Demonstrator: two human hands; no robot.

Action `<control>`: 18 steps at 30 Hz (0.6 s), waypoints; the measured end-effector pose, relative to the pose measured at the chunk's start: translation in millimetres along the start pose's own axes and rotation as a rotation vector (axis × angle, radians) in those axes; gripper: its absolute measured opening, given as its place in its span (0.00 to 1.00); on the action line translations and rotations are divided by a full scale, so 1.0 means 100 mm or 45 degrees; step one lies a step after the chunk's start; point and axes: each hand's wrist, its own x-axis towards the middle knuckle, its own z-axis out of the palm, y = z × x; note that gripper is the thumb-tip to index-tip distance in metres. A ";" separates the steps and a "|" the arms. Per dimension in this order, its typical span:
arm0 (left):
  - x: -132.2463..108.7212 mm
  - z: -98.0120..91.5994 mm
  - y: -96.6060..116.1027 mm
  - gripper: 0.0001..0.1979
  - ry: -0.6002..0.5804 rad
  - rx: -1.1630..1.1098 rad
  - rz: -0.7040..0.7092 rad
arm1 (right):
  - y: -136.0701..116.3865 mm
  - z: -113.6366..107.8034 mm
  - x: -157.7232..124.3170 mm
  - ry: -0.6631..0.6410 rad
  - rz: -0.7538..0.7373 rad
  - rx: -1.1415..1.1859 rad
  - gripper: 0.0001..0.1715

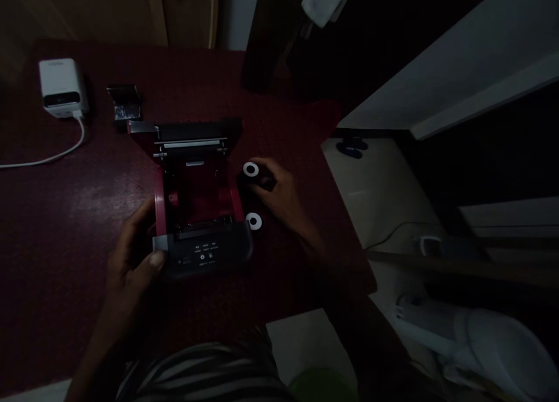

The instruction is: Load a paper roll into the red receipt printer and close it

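Observation:
An open thermal receipt printer (201, 253) sits on the dark red table (65, 227), its red inner well showing and its dark front panel carrying small buttons. My left hand (131, 256) grips the printer's left side, with the thumb across the front corner. To the right of the printer, my right hand (275, 189) closes over a dark cylindrical item (262, 179) whose end carries a white ring (250, 169). A second white ring (254, 221) lies close to the printer's right wall, just below that hand.
A white charger block (61, 87) with a white cable (48, 157) stands at the table's far left. Beside it lies a small dark box (124, 102). The table's right edge drops to a pale floor, with white furniture panels (437, 58) beyond.

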 end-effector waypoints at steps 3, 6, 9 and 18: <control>0.00 0.01 0.02 0.36 -0.018 -0.008 0.012 | -0.01 0.06 0.05 0.008 -0.023 -0.047 0.14; 0.00 -0.01 0.01 0.37 -0.036 -0.002 -0.016 | -0.31 -0.16 -0.09 0.069 -0.055 -0.050 0.15; 0.00 -0.03 -0.02 0.36 -0.054 -0.012 -0.015 | -0.83 -0.52 -0.31 0.112 -0.229 -0.164 0.18; 0.03 -0.08 -0.13 0.34 -0.104 -0.014 0.133 | -1.54 -0.19 -0.32 -0.490 -0.767 -0.823 0.12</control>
